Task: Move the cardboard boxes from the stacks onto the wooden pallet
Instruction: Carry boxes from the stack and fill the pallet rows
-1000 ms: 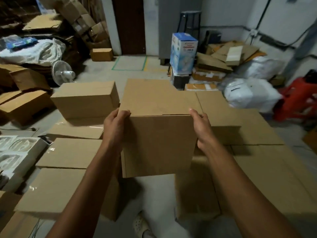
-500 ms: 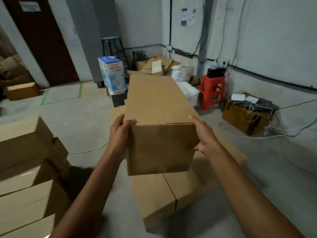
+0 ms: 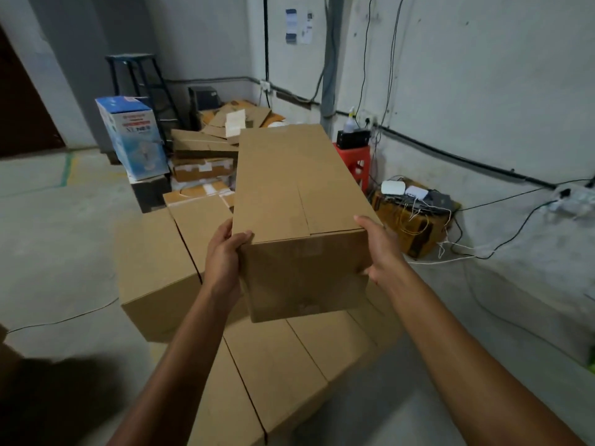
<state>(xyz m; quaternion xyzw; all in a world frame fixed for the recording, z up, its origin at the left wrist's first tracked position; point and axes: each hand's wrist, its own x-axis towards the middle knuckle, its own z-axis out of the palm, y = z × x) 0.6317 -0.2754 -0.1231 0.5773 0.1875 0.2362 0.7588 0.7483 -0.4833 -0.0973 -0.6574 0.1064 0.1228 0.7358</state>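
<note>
I hold a long plain cardboard box in the air in front of me, its short end toward me. My left hand grips its near left corner, thumb on top. My right hand grips the near right corner, fingers under the edge. Below the carried box lie several laid cardboard boxes side by side in a low layer, with another one at the left. Whatever they rest on is hidden beneath them.
A blue and white carton and a black stool stand behind. Flattened cardboard is piled in the corner. At the right wall are a red plastic stool, a brown box with devices and trailing cables.
I have turned right with the box still in both hands. The stacks at the left have left the view, and the laid boxes now lie directly below the carried one.
</note>
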